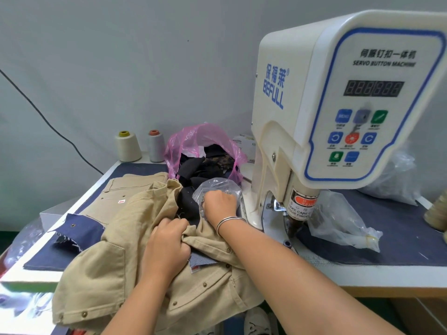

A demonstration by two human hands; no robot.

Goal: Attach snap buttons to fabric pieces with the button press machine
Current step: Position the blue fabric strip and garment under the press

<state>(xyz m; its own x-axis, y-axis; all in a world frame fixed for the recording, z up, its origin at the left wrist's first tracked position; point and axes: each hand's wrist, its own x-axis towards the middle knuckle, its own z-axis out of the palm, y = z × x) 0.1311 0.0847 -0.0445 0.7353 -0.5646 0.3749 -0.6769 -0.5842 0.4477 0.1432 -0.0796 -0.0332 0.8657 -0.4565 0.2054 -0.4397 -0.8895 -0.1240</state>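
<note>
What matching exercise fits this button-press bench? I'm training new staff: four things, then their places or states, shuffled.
1. left hand
2. right hand
3. pink bag
4. thread cones

A. holds dark fabric scraps
B. grips the tan garment
C. stand at the table's back edge
D. reaches into a clear plastic bag

Pairs: 1-B, 2-D, 3-A, 4-C

My left hand (167,245) grips a bunched fold of the tan garment (135,267) heaped on the table's (362,274) front edge, while my right hand (220,204), a silver bangle (228,222) on its wrist, has its fingers curled into a clear plastic bag (217,187) just left of the cream button press machine (338,112); behind sit a pink bag (193,139) of dark fabric and two thread cones (127,146)
</note>
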